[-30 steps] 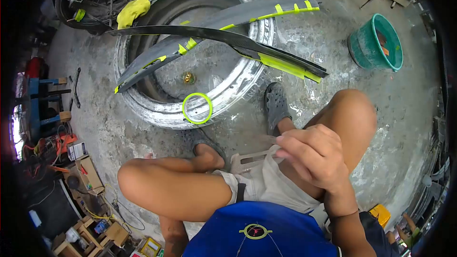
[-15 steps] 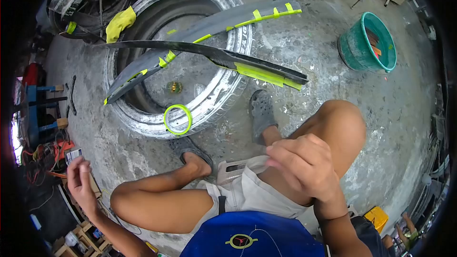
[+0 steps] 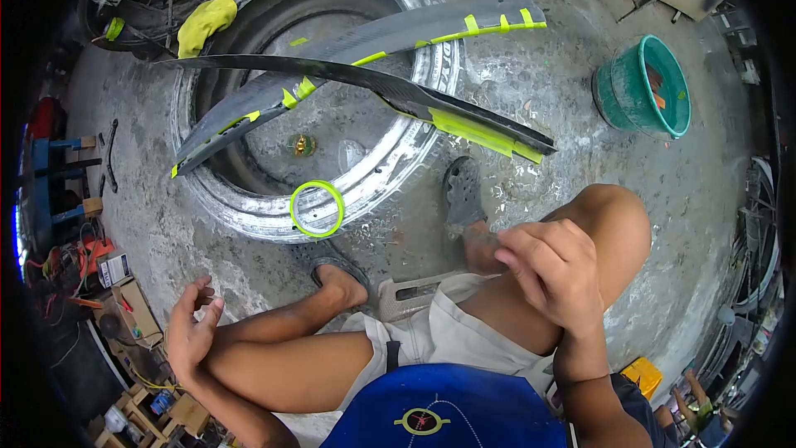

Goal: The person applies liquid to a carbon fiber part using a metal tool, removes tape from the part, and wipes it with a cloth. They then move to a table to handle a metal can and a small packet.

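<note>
My left hand (image 3: 192, 332) hovers beside my left knee, fingers loosely bent, with a gap between thumb and fingers and nothing seen in it. Above my right thigh, my right hand (image 3: 557, 274) is curled, thumb close to the forefinger; anything pinched there is too small to make out. Before me, a tire (image 3: 274, 220) lies flat on the floor. Two long dark curved panels cross on top of it: a rear panel (image 3: 398, 31) and a front panel (image 3: 489, 126), both edged with yellow-green masking tape. A roll of yellow-green tape (image 3: 341, 207) rests on the tire's near rim.
A teal bucket (image 3: 618, 99) with items inside stands at right. A yellow cloth (image 3: 206, 23) hangs at the tire's far left. Inside the tire's ring sits a small gold-topped object (image 3: 302, 145). Blue stands (image 3: 41, 182), cables and boxes (image 3: 133, 311) line the left.
My left hand has moved right and down, toward my knee, its fingers looser. My right hand has shifted slightly right. The view has tilted a little; the panels and tire stay put.
</note>
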A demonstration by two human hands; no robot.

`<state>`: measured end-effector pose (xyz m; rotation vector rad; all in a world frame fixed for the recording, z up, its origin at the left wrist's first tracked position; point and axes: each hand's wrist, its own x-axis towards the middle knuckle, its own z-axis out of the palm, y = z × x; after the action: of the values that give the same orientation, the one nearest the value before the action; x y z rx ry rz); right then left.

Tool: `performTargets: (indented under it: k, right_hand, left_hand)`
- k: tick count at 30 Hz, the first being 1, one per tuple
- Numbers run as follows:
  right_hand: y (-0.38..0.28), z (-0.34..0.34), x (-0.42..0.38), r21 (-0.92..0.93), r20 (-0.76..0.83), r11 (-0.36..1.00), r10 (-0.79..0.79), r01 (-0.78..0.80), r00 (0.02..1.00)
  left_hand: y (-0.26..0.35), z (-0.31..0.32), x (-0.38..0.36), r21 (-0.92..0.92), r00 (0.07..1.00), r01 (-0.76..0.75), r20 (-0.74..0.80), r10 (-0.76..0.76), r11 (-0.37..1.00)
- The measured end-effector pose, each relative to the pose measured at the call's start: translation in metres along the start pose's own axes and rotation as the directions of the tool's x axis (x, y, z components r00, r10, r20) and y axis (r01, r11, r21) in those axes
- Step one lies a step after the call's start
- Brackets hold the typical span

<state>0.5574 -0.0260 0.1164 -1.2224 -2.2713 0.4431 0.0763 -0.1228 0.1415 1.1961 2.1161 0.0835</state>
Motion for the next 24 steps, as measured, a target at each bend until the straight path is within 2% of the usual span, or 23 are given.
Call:
performTargets:
  k: [3, 6, 7, 8, 10, 11, 12, 14, 15, 16, 18, 20, 22, 23, 24]
  right_hand:
    - [0.002, 0.002, 0.006, -0.024, 0.019, 1.000, 0.012, -0.011, 1.000]
    - [0.003, 0.000, 0.006, -0.045, 0.026, 0.999, 0.008, -0.007, 1.000]
    - [-0.001, -0.002, 0.007, -0.054, -0.001, 0.998, 0.028, -0.028, 1.000]
    - [-0.007, -0.007, 0.009, -0.078, -0.023, 0.996, 0.029, -0.031, 0.999]
    - [-0.018, -0.019, 0.008, -0.127, -0.062, 0.978, 0.158, -0.165, 0.985]
    - [-0.015, -0.023, 0.004, -0.182, -0.110, 0.972, 0.130, -0.148, 0.985]
    - [-0.005, -0.029, -0.009, -0.139, -0.150, 0.976, 0.147, -0.169, 0.978]
    - [0.006, -0.045, -0.035, -0.090, -0.180, 0.978, 0.168, -0.186, 0.969]
    - [0.008, -0.054, -0.047, 0.135, -0.276, 0.939, 0.341, -0.316, 0.898]
    - [0.012, -0.063, -0.053, 0.359, -0.332, 0.844, 0.514, -0.398, 0.791]
    - [0.019, -0.103, -0.060, 0.250, -0.356, 0.892, 0.446, -0.376, 0.821]
    - [0.024, -0.139, -0.061, 0.078, -0.494, 0.906, 0.397, -0.416, 0.774]
    - [0.036, -0.172, -0.075, -0.042, -0.570, 0.851, 0.410, -0.523, 0.712]
    - [0.038, -0.188, -0.081, -0.202, -0.508, 0.826, 0.371, -0.526, 0.778]
    - [0.044, -0.188, -0.084, -0.198, -0.507, 0.826, 0.375, -0.528, 0.776]
  left_hand:
    - [0.010, 0.002, 0.000, 0.077, 0.998, 0.009, -0.066, -0.004, 0.997]
    - [0.012, 0.002, 0.003, 0.162, 0.978, -0.204, -0.002, 0.207, 0.966]
    - [0.017, 0.002, 0.003, 0.227, 0.967, -0.250, 0.023, 0.252, 0.941]
    - [0.026, 0.002, 0.001, 0.214, 0.957, -0.289, 0.035, 0.288, 0.933]
    - [0.050, 0.004, 0.005, 0.227, 0.936, -0.351, 0.059, 0.347, 0.908]
    - [0.053, 0.007, 0.009, 0.273, 0.916, -0.399, 0.069, 0.396, 0.876]
    - [0.062, 0.010, 0.013, 0.275, 0.918, -0.391, 0.043, 0.395, 0.878]
    - [0.081, 0.013, 0.011, 0.341, 0.827, -0.551, 0.104, 0.552, 0.762]
    - [0.092, 0.016, 0.009, 0.344, 0.829, -0.548, 0.102, 0.549, 0.763]
    - [0.105, 0.019, 0.009, 0.355, 0.805, -0.583, 0.134, 0.578, 0.731]
    - [0.117, 0.025, 0.019, 0.354, 0.764, -0.637, 0.177, 0.620, 0.684]
    - [0.117, 0.032, 0.032, 0.322, 0.672, -0.735, 0.225, 0.706, 0.597]
    - [0.118, 0.028, 0.048, 0.274, 0.675, -0.737, 0.251, 0.694, 0.618]
    - [0.117, 0.026, 0.053, 0.303, 0.719, -0.688, 0.160, 0.677, 0.659]
    - [0.117, 0.024, 0.056, 0.324, 0.749, -0.640, 0.065, 0.659, 0.696]
